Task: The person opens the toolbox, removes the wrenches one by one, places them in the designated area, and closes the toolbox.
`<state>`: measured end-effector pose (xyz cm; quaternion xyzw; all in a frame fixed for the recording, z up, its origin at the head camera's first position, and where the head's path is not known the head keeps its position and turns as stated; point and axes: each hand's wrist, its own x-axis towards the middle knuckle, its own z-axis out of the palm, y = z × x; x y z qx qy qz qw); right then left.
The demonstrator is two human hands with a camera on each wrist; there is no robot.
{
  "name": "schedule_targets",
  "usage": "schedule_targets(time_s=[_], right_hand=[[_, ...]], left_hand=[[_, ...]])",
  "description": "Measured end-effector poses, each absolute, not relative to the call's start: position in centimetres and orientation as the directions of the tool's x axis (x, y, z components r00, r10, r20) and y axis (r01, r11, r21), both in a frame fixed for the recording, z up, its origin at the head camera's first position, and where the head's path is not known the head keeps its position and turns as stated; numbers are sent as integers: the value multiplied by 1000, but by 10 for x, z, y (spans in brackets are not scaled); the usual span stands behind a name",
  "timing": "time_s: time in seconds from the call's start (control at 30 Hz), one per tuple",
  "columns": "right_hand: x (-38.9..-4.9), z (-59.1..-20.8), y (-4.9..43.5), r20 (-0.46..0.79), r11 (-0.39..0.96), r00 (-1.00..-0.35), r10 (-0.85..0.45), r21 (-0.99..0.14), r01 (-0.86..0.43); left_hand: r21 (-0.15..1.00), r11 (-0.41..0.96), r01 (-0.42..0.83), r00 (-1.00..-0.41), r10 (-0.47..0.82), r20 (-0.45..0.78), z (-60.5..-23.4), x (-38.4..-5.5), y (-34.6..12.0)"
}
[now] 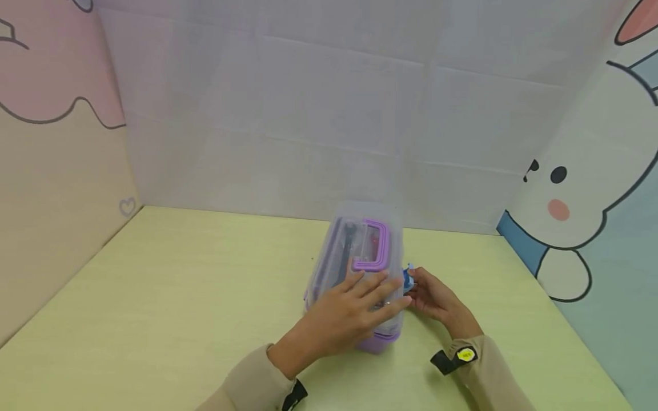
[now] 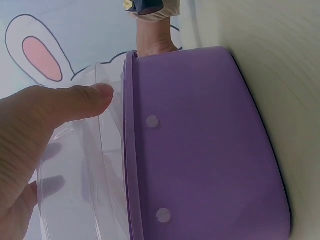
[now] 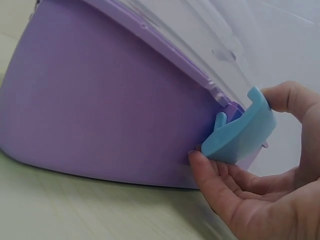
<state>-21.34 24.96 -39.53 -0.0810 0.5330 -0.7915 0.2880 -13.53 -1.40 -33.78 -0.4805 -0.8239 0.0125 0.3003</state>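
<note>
A storage box with a purple base (image 1: 377, 344) and a clear lid (image 2: 107, 190) stands on the table. A purple handle (image 1: 383, 245) lies on top of the lid. My left hand (image 1: 346, 314) rests on the lid with fingers spread and fairly straight; in the left wrist view its thumb (image 2: 80, 102) lies along the lid's edge. At the box's right side, my right hand (image 1: 437, 299) pinches a light blue latch (image 3: 242, 132) between thumb and fingers. The latch is tilted outward from the purple wall, its upper end apart from the lid's rim.
Through the lid, a dark long item (image 1: 348, 242) and other small contents show dimly. The pale yellow table (image 1: 180, 297) meets a whitish back wall (image 1: 308, 114) just behind the box. A cartoon-printed panel (image 1: 606, 331) bounds the right side.
</note>
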Motion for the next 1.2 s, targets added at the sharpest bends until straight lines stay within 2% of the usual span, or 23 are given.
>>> schedule_targets(time_s=[0.2,0.3,0.43,0.53,0.77,1.0,1.2], right_hand=[[-213,-396,250,-164,-278,-824,-542,-891,360],[-214,-395,247,-141,-302,-829,-541,-888,348],[-214,-393,245,-124,-311,-833,-540,-890,334],[-215,-394,244,-117,-304,-840,-530,-898,317],[-214,-397,241,-149,-243,-867,-477,-925,292],[-212,-394,243,-204,-191,-890,-408,-934,302],[-213,-393,241,-202,-185,-887,-415,-936,300]], left_hand=[[-363,528,768,-329,811,484,-340,-133,-11],[-435,542,719,-280,799,533,-341,-136,-11],[-461,569,680,-218,758,614,-341,-141,-11],[-441,578,687,-212,739,639,-340,-143,-13],[-388,604,696,-247,709,661,-328,-141,-22],[-335,636,695,-213,627,749,-320,-146,-31],[-281,665,692,-191,544,817,-318,-148,-37]])
